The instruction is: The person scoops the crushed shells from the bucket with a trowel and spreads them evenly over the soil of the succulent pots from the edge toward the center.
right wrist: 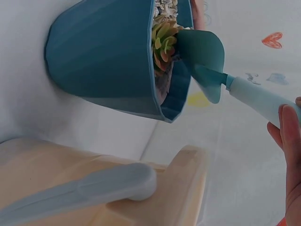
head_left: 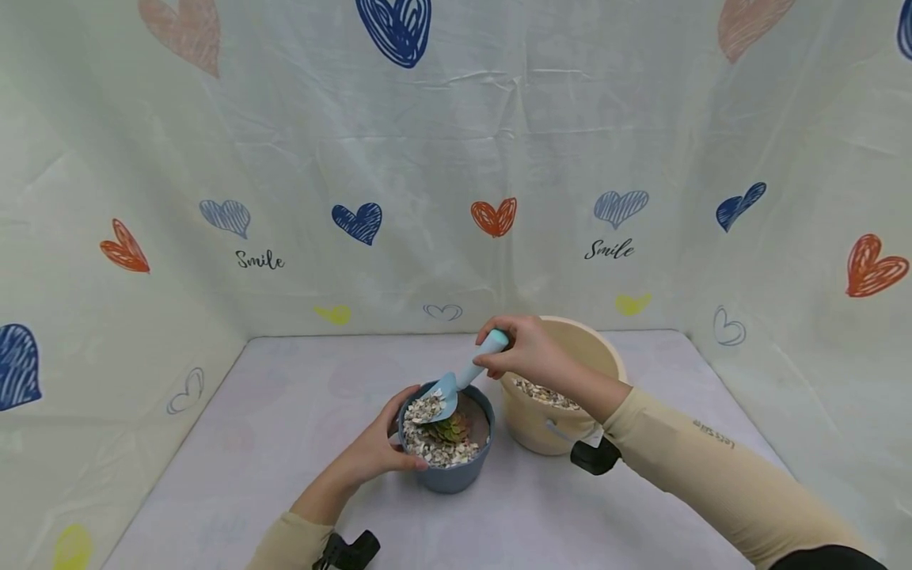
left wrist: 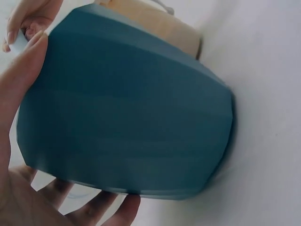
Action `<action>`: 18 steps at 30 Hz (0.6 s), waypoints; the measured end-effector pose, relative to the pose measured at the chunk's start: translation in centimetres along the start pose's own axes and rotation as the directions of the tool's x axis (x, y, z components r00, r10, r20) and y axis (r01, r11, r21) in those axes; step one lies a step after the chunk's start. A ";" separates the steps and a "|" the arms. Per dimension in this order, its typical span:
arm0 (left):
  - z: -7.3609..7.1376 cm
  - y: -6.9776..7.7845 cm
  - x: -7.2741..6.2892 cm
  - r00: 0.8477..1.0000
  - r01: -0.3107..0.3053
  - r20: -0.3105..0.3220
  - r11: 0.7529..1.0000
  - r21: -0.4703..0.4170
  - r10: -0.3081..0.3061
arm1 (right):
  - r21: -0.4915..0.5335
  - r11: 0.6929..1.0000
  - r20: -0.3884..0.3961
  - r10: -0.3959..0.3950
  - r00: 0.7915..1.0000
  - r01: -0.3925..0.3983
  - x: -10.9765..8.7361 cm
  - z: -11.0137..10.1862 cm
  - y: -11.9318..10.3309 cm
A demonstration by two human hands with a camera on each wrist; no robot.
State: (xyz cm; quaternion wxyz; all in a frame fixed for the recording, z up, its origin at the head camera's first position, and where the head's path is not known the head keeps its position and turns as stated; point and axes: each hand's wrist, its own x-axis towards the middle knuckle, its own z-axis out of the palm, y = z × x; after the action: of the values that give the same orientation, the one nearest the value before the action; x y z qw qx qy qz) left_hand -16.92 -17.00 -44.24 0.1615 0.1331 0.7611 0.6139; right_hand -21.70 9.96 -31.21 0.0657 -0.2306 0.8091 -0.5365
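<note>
A blue faceted flower pot stands on the table with a green, red-tipped succulent in it. Pale stone chips cover part of the soil, mostly toward the left and front. My left hand grips the pot from the left, thumb near the front rim and fingers around the far side. The right hand holds a small light-blue trowel by its handle. Its blade tilts down over the pot, right beside the succulent, with stone chips at its tip.
A cream bucket stands just right of the pot, partly behind my right forearm, with more stone chips inside and a grey handle on its side. A white heart-printed sheet walls the table at the back and sides.
</note>
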 end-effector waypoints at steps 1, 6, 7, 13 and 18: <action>0.1 0.0 -0.1 1.000 0.001 -0.008 1.000 -0.006 -0.001 | 0.003 1.000 -0.002 -0.003 1.000 0.003 0.0 0.0 0.0; 0.6 0.3 -0.5 0.998 0.021 -0.055 0.999 -0.027 -0.023 | 0.015 1.000 -0.007 -0.006 1.000 0.006 -0.1 0.0 0.0; 0.7 0.3 -0.5 0.997 0.028 -0.065 0.999 -0.029 -0.030 | 0.017 1.000 -0.007 -0.002 1.000 0.002 -0.1 0.0 0.0; 1.3 0.2 -0.8 0.994 0.039 -0.099 0.998 -0.041 -0.042 | 0.017 1.000 -0.010 0.018 1.000 -0.018 -0.1 -0.1 0.1; 1.4 0.3 -1.0 0.996 0.023 -0.087 1.000 -0.007 -0.024 | 0.013 1.000 -0.017 0.019 1.000 -0.019 -0.2 -0.1 0.1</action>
State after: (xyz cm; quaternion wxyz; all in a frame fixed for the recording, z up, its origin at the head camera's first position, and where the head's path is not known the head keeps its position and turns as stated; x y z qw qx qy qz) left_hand -15.47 -16.10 -44.12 0.1358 0.0967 0.7671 0.6195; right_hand -21.61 10.11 -31.28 0.0652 -0.2177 0.8085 -0.5429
